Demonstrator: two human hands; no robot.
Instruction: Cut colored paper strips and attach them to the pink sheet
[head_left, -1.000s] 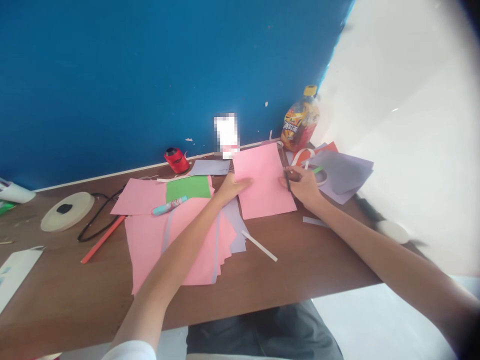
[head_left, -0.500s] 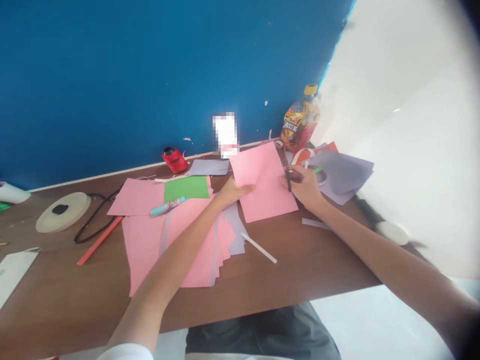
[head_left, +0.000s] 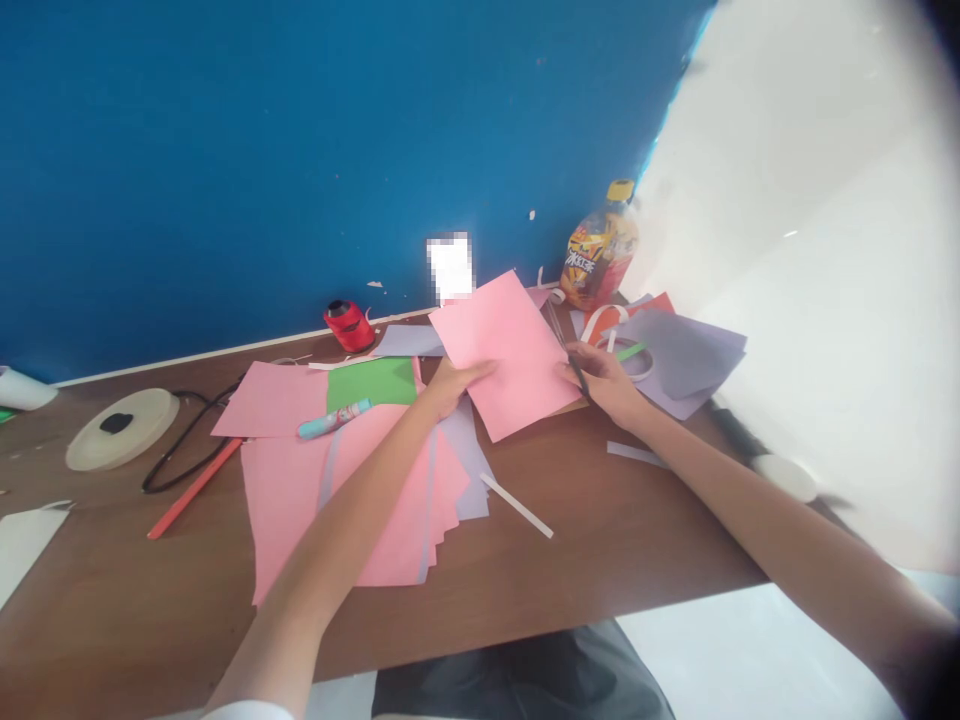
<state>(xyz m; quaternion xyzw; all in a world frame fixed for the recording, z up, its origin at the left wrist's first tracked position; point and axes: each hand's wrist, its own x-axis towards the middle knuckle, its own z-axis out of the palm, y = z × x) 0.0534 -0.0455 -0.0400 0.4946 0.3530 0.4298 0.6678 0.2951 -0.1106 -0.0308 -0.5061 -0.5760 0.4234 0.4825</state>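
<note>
A pink sheet of paper is raised and tilted above the table, pinched at its left edge by my left hand, thumb on top. At the sheet's right edge, my right hand is closed around a pair of dark-handled scissors, whose thin blades point away toward the wall. Whether the blades touch the paper I cannot tell. Left of the raised sheet, a fanned stack of pink papers lies under my left forearm, with a green paper and a light-blue glue stick or marker over it.
A drink bottle stands by the wall at the back right, near purple sheets and a tape roll. A white strip lies in front. Left are a red ribbon spool, a round pale lid and a red strip.
The pink sheet has turned anticlockwise, its top edge swinging left. My right hand, with the scissors, has shifted slightly and the blades lean further left.
</note>
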